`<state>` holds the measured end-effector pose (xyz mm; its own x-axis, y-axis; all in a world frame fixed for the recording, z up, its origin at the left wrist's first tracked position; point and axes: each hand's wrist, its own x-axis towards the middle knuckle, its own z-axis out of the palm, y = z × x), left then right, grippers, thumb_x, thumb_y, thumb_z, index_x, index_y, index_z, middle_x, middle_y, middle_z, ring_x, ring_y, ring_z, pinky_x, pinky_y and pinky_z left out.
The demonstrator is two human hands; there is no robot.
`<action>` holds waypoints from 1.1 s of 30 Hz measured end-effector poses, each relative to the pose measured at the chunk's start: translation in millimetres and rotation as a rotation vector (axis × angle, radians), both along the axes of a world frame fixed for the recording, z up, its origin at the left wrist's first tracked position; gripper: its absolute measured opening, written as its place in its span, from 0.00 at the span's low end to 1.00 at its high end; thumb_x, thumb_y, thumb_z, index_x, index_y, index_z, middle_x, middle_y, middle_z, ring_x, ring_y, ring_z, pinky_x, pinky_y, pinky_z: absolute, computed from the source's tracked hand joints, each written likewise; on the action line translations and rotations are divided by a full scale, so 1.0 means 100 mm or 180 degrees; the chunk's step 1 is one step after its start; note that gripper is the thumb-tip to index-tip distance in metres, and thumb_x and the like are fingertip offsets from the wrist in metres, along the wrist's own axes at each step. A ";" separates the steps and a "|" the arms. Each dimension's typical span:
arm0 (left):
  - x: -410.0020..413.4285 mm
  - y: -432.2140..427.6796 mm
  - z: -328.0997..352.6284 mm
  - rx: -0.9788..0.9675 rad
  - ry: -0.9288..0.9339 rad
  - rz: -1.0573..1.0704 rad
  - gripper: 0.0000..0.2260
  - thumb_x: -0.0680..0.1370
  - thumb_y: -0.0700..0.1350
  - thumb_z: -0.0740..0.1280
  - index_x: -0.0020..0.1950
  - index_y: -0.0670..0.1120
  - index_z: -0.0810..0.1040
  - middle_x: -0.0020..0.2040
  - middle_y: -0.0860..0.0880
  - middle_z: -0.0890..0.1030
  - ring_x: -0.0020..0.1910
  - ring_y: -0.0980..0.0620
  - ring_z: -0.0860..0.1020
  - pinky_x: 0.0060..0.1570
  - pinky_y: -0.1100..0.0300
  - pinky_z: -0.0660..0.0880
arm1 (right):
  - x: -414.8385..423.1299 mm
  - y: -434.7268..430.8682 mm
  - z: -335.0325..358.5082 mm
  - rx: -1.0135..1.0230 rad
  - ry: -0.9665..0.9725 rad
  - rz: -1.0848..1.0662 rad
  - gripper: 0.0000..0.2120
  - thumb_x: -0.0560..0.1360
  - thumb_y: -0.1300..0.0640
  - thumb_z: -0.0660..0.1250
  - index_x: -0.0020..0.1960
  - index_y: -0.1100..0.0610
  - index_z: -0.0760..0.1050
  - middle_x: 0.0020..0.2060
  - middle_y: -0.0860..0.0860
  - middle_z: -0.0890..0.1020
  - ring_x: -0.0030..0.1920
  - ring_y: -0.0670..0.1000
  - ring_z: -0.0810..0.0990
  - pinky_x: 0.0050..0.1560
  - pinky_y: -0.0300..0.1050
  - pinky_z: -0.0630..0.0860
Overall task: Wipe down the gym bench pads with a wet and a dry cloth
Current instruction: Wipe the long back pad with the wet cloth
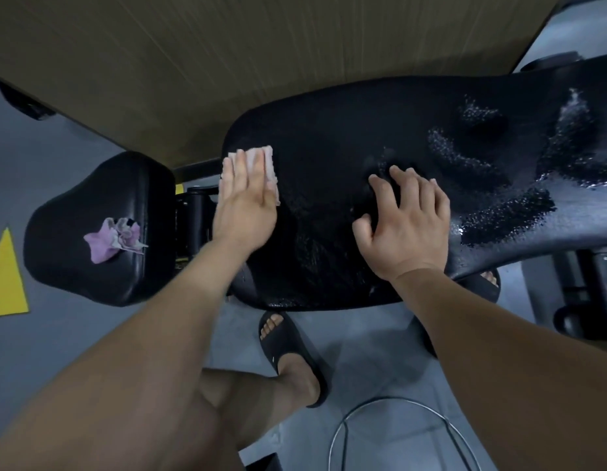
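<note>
1. My left hand (pixel 244 202) lies flat, fingers straight and together, pressing a pale pink cloth (pixel 269 164) onto the long pad (pixel 329 130) of the bench, at the pad's left end.
2. The cloth is folded into a small rectangle. Most of it is hidden under my palm, and only its far edge and right side show past my fingers.
3. My right hand (pixel 407 222) rests on the same pad farther right, fingers spread and slightly bent, holding nothing.
4. The long pad is black and textured. Beyond my right hand, wet streaks (pixel 465 158) and patches of beaded water shine across it, while the stretch between my hands looks darker, with only a faint sheen.
5. The seat pad (pixel 91 198) sits to the left, apart from the long pad, black and glossy.
6. A crumpled purple cloth (pixel 108 243) lies near the middle of the seat pad, touched by neither hand.
7. Below the bench is grey floor, with my foot in a black sandal (pixel 288 348) and a yellow triangle (pixel 6 277) at the left edge.
</note>
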<state>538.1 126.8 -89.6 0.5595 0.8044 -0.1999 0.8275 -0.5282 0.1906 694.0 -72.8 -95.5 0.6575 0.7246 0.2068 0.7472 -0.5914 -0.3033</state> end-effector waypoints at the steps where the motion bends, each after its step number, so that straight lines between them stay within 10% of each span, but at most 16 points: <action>1: 0.02 -0.16 -0.01 0.0142 0.0014 -0.0022 0.27 0.84 0.53 0.45 0.84 0.49 0.47 0.83 0.41 0.46 0.82 0.42 0.41 0.80 0.47 0.42 | 0.00 0.00 0.00 0.0001 -0.0009 -0.0001 0.27 0.74 0.47 0.60 0.71 0.53 0.74 0.71 0.55 0.74 0.74 0.58 0.68 0.78 0.58 0.56; 33: -0.14 -1.13 0.16 0.0006 0.0356 -0.1475 0.26 0.85 0.54 0.46 0.83 0.59 0.43 0.84 0.54 0.41 0.81 0.51 0.36 0.81 0.49 0.44 | 0.01 -0.02 -0.04 0.0099 -0.0243 -0.0003 0.24 0.76 0.51 0.57 0.71 0.54 0.75 0.70 0.56 0.75 0.72 0.59 0.70 0.76 0.58 0.59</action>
